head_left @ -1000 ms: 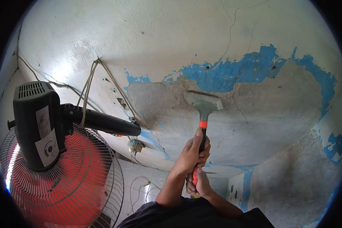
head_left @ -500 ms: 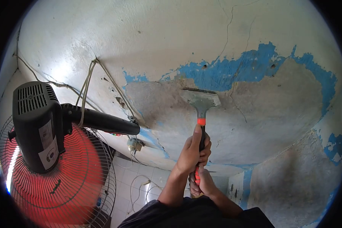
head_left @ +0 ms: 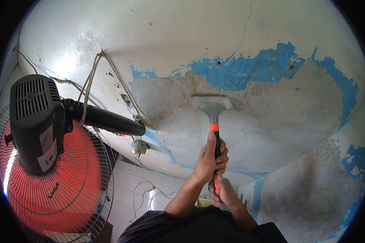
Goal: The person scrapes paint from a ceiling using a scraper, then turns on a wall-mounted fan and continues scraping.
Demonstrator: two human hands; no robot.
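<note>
A long-handled wall scraper point(head_left: 212, 107) with a wide grey head and a black and orange handle stands in front of the wall. My left hand point(head_left: 209, 158) is wrapped round the upper part of the handle, its thumb lying along it. Lower down, my right hand point(head_left: 225, 192) grips the orange end. The blade edge lies over bare grey plaster point(head_left: 166, 95), just below a ragged band of blue paint point(head_left: 231, 73). Slight blur on the head hides whether the blade presses on the wall.
At left, a black fan point(head_left: 34, 109) with a red rotor and wire cage stands near the wall. A looped cable point(head_left: 91, 77) hangs from the wall above a socket box point(head_left: 140, 147). Another cord point(head_left: 136, 198) lies on the white floor tiles point(head_left: 123, 178). Cracks run through the upper wall.
The scraper head has shifted slightly down the wall, away from the blue band, with both hands still on the handle. The whole view has tilted a little.
</note>
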